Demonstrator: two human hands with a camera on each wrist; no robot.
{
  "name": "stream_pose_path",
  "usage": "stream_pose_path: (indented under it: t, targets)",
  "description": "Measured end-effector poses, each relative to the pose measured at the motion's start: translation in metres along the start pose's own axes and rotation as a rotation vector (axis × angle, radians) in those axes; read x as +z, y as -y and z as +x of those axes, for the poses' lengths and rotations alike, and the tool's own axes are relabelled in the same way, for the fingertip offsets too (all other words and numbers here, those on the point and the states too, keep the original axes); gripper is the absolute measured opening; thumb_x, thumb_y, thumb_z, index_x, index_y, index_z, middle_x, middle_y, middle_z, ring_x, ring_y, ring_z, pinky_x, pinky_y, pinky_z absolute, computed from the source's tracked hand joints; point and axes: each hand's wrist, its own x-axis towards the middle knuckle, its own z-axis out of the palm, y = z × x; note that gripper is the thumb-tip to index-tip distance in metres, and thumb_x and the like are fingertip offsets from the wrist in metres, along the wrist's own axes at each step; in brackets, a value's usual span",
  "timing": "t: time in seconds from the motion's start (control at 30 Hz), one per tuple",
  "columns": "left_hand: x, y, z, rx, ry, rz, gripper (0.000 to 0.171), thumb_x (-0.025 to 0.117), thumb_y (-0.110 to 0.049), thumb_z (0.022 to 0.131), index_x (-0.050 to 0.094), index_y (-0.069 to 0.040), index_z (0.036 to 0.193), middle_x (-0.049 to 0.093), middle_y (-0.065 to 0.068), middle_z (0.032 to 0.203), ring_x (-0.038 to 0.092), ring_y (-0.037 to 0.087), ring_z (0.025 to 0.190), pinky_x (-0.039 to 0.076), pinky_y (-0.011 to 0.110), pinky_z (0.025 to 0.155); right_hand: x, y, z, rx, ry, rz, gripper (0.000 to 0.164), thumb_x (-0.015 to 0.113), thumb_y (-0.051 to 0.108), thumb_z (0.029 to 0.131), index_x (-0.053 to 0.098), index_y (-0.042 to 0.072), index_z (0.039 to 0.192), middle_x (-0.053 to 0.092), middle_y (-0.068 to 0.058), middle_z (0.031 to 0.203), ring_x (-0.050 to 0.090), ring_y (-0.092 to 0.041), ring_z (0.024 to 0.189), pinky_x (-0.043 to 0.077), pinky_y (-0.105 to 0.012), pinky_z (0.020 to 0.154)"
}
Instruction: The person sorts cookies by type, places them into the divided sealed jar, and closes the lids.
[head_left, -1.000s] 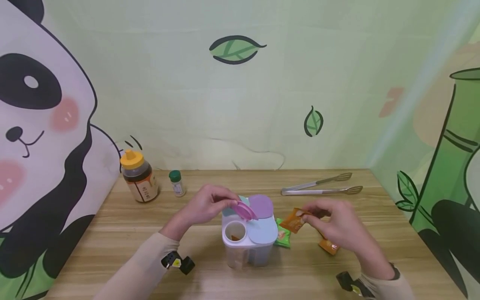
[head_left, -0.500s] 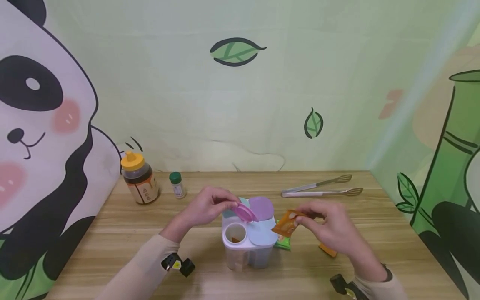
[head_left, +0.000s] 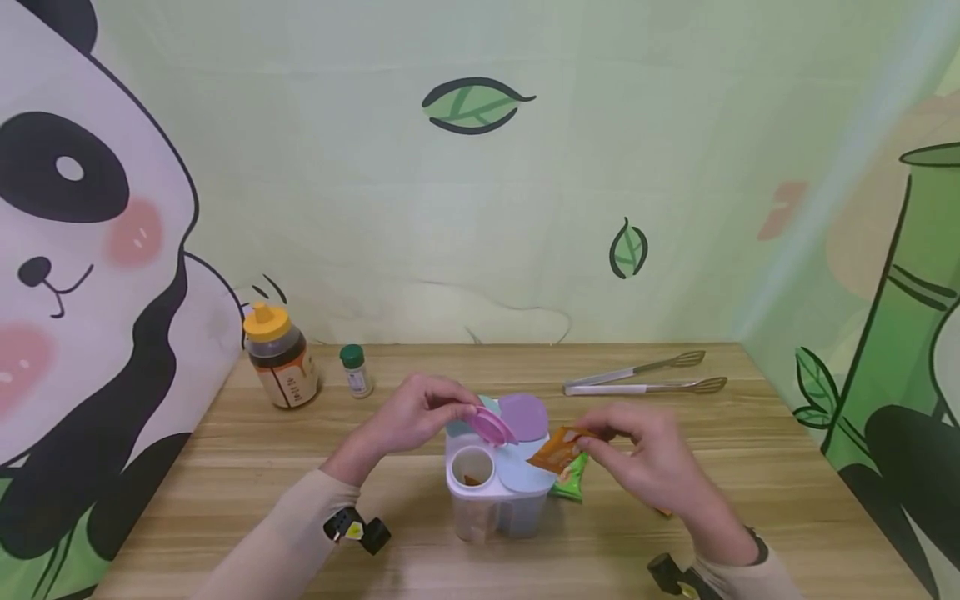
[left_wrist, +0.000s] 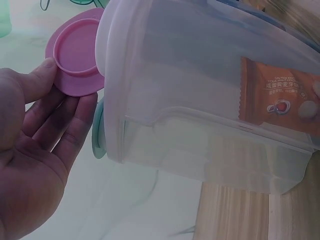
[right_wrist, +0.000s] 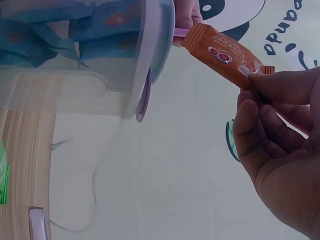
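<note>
Seen from the head and both wrists.
From the head, looking forward and down, well back, taking in the worktop (head_left: 247,450) across the lower frame; from the left wrist, close and turned sideways, onto the container (left_wrist: 190,85) at centre and the pink lid (left_wrist: 77,47) at upper left; from the right wrist, likewise, onto the container at upper left and the orange packet (right_wrist: 225,56) at upper right; sharing the container in all three.

A wood-grained table (head_left: 412,500) runs up to a creased, pale green far wall (head_left: 345,192) bearing two outlined leaves (head_left: 471,107). A cartoon panda (head_left: 67,242) fills the left side; green bamboo (head_left: 915,250) is printed at right. A pale streak (head_left: 840,171) slants near the far right corner.
</note>
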Motion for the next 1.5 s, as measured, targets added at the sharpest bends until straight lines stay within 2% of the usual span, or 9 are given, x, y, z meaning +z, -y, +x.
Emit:
stream_pose_path:
  t: [0.3, 0.43, 0.67, 0.8, 0.93, 1.1, 1.5]
  targets:
    - [0.0, 0.001, 0.0, 0.006, -0.001, -0.01, 0.012, 0.066, -0.008, 0.092, 0.075, -0.007, 0.099, 0.074, 0.005, 0.094, 0.068, 0.017, 0.079, 0.059, 0.029, 0.07, 0.01, 0.004, 0.004, -0.003, 0.029, 0.063, 0.023, 0.076, -0.004, 0.079, 0.074, 0.015, 0.092, 0.073, 0.003, 0.084, 0.064, -0.006, 0.071, 0.055, -0.021, 0.062]
    - [0.0, 0.001, 0.0, 0.01, -0.001, -0.012, 0.012, 0.066, -0.008, 0.092, 0.075, -0.007, 0.099, 0.074, 0.005, 0.095, 0.068, 0.018, 0.08, 0.059, 0.029, 0.07, 0.017, 0.005, 0.006, -0.019, 0.036, 0.086, 0.022, 0.076, -0.005, 0.078, 0.074, 0.012, 0.091, 0.073, 0.002, 0.084, 0.064, -0.006, 0.071, 0.055, -0.021, 0.063]
    - [0.002, 0.001, 0.0, 0.015, -0.009, -0.02, 0.012, 0.066, -0.007, 0.092, 0.075, -0.007, 0.099, 0.074, 0.006, 0.094, 0.069, 0.02, 0.079, 0.059, 0.029, 0.069, 0.029, 0.011, 0.01, 0.022, 0.05, 0.184, 0.018, 0.075, -0.003, 0.081, 0.073, 0.011, 0.092, 0.074, 0.0, 0.088, 0.066, -0.009, 0.073, 0.058, -0.026, 0.065]
    - [0.001, 0.0, 0.0, 0.015, -0.007, -0.026, 0.012, 0.066, -0.009, 0.092, 0.075, -0.007, 0.099, 0.075, 0.006, 0.094, 0.069, 0.019, 0.079, 0.059, 0.03, 0.069, 0.036, 0.011, 0.012, -0.017, 0.04, 0.226, 0.015, 0.075, -0.002, 0.082, 0.072, 0.009, 0.091, 0.073, -0.004, 0.086, 0.066, -0.011, 0.072, 0.059, -0.028, 0.064]
    - [0.001, 0.0, 0.0, 0.008, 0.0, -0.034, 0.012, 0.066, -0.009, 0.092, 0.075, -0.008, 0.098, 0.075, 0.005, 0.095, 0.069, 0.017, 0.08, 0.059, 0.03, 0.07, 0.042, 0.011, 0.014, -0.061, 0.028, 0.22, 0.017, 0.075, -0.004, 0.081, 0.072, 0.01, 0.09, 0.073, -0.004, 0.086, 0.067, -0.011, 0.073, 0.059, -0.025, 0.065]
    - [0.001, 0.0, 0.001, 0.0, 0.0, -0.038, 0.012, 0.066, -0.009, 0.092, 0.076, -0.008, 0.099, 0.075, 0.005, 0.095, 0.069, 0.015, 0.081, 0.059, 0.03, 0.072, 0.046, 0.012, 0.014, -0.071, 0.003, 0.195, 0.021, 0.074, -0.007, 0.079, 0.072, 0.01, 0.089, 0.073, -0.004, 0.087, 0.068, -0.01, 0.075, 0.059, -0.024, 0.067]
    - [0.001, 0.001, 0.001, 0.012, 0.001, -0.032, 0.012, 0.066, -0.007, 0.092, 0.075, -0.007, 0.099, 0.075, 0.005, 0.095, 0.069, 0.016, 0.08, 0.059, 0.03, 0.071, 0.061, 0.014, 0.019, -0.141, -0.05, 0.257, 0.023, 0.071, -0.011, 0.077, 0.072, 0.008, 0.09, 0.072, -0.007, 0.087, 0.068, -0.014, 0.075, 0.059, -0.025, 0.068]
